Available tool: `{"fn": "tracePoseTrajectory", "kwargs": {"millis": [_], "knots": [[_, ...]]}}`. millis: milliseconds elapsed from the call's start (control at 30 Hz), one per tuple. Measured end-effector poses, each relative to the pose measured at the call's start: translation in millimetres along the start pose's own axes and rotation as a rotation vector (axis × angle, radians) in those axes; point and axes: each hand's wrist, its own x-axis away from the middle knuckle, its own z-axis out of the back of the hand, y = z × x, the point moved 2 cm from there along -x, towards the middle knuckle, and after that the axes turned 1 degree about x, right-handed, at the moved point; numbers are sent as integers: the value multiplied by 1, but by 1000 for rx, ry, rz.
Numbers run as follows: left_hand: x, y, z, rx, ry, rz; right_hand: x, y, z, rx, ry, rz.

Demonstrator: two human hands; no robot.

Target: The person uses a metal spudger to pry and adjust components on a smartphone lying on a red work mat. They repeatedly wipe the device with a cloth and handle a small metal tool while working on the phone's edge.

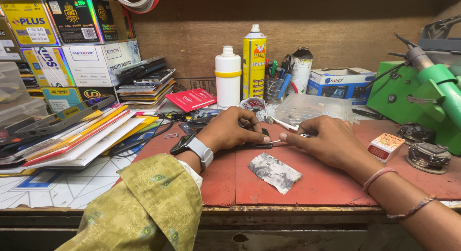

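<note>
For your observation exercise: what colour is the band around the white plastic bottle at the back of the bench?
Yellow: the white plastic bottle has a yellow band, seen clearly in the head view.

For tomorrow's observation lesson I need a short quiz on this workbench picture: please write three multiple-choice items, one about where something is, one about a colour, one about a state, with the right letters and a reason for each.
1. Where does the grey stained scrap of cloth lie?
A. on the red mat, nearer the person than both hands
B. on top of the green machine
C. inside the clear plastic box

2. What colour is the tall spray can at the back?
A. blue
B. yellow
C. black

3. What is the left hand doing?
A. hanging off the bench edge
B. raised in the air, empty
C. resting on a dark flat device on the mat

Answers: 1 A, the cloth sits on the red mat in front of the hands; 2 B, its body is yellow with a white cap; 3 C, the fingers press the device down while the right hand holds a thin tool beside it.
</note>
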Motion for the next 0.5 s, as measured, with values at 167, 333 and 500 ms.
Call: {"fn": "tracePoseTrajectory", "kwargs": {"millis": [167, 333, 500], "knots": [[4, 0, 0, -22, 16, -17, 3, 1, 0, -22, -28, -16], [-5, -7, -1, 13, 7, -61, 0, -1, 1, -2, -14, -6], [-8, -15, -3, 72, -30, -43, 2, -1, 1, 34, -17, -7]]}}
